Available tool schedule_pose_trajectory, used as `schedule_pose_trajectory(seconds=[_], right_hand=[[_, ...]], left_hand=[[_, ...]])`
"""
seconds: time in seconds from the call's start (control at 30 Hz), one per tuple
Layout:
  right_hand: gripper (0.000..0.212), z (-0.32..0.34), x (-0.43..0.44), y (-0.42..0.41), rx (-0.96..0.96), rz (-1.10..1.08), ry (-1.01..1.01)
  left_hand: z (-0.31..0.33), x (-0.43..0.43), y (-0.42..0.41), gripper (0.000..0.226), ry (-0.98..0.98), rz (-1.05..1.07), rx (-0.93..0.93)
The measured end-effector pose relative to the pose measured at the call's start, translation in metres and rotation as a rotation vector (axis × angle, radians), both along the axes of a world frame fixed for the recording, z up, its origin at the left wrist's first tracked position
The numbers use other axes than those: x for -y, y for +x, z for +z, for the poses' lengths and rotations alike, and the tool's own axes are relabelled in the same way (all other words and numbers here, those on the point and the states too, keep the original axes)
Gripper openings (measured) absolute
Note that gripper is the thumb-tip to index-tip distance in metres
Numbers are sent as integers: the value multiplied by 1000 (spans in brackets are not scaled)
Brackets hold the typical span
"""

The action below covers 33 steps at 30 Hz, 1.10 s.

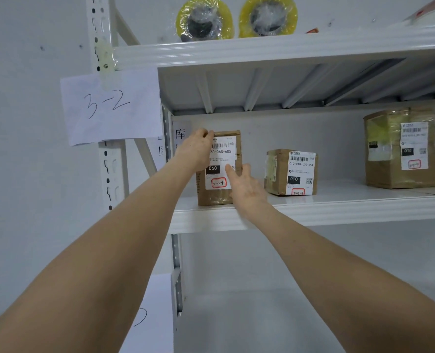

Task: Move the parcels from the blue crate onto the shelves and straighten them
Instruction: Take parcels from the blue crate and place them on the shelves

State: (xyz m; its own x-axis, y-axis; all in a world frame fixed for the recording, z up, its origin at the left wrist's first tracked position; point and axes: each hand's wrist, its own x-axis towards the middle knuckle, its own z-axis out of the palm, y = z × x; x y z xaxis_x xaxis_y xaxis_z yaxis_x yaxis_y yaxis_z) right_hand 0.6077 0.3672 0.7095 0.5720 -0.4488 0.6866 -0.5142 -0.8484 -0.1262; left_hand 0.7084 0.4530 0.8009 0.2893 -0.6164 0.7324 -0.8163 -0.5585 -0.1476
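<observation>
The middle shelf (338, 212) of the white rack takes the work: the tall parcel (221, 154) stands upright at its far left end, close to the front lip and near the rack post. Both hands hold it. The left hand (194, 151) curls over its top left corner, and the right hand (245, 184) grips its lower right edge, thumb laid on the front label.

The step looks like squaring this box up. To do it well, the person would turn it from the two opposite corners at once, so that it pivots on its base instead of tipping. It is taller than it is wide and could topple if pushed only from above. The printed label should end up facing out, in line with the shelf lip and with its neighbours' faces.

This shelf carries three boxes. The large parcel (400, 149) sits far right, wrapped in clear tape. The tall one in hand is next in size. The small parcel (291, 173) stands between them, apart from both, its label facing forward.

The upper shelf (262, 50) holds two yellow tape rolls (205, 20) side by side in plastic wrap. A paper sign (109, 105) on the post reads 3-2. The blue crate is not in view.
</observation>
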Motion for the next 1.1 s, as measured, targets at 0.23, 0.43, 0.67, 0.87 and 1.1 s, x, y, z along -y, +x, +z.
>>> schedule_pose_trajectory(seconds=[0.23, 0.43, 0.67, 0.87, 1.1], right_hand=[[72, 3, 12, 21, -8, 47, 56], [74, 6, 20, 36, -33, 58, 76], [79, 9, 21, 38, -50, 68, 84], [82, 5, 20, 27, -40, 43, 97], [53, -3, 25, -14, 121, -52, -23]], left_hand=[[1, 12, 20, 77, -3, 0, -8], [0, 17, 35, 77, 2, -3, -26], [0, 17, 38, 80, 23, 24, -10], [2, 11, 30, 75, 21, 64, 29], [-34, 25, -22, 55, -155, -173, 26]])
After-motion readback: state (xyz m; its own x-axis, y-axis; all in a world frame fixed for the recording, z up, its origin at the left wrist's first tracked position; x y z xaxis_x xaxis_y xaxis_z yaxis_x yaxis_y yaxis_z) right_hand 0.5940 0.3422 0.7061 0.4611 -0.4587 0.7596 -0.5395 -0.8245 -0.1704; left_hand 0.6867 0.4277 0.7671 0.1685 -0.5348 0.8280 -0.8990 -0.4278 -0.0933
